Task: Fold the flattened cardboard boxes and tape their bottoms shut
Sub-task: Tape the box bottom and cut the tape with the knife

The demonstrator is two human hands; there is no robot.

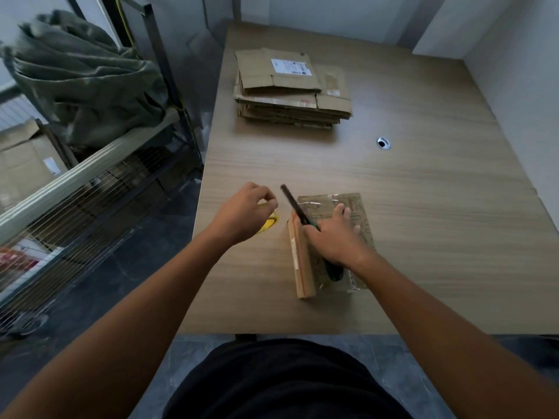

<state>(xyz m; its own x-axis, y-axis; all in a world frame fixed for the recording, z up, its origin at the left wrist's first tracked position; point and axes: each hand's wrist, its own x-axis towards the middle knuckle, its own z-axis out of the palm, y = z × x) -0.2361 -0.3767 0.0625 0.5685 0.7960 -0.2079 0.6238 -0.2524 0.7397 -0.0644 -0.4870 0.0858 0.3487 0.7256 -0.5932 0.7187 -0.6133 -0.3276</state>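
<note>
A small cardboard box [302, 267] covered in clear tape lies near the table's front edge. My right hand [334, 240] rests on top of it and holds green-handled scissors [292, 204], whose dark blade points up and left past the box. My left hand [245, 213] hovers to the left of the blade with curled fingers and fingertips drawn together. Whether it pinches anything is unclear. A yellow tape roll [269, 224] lies partly hidden under that hand. A stack of flattened cardboard boxes [290, 92] sits at the far side of the wooden table [423, 207].
A round cable grommet [383, 143] is set in the table right of centre. A metal wire rack [90, 176] with a grey-green bundle [84, 77] and cardboard cartons stands to the left. White walls close in the table's far and right sides.
</note>
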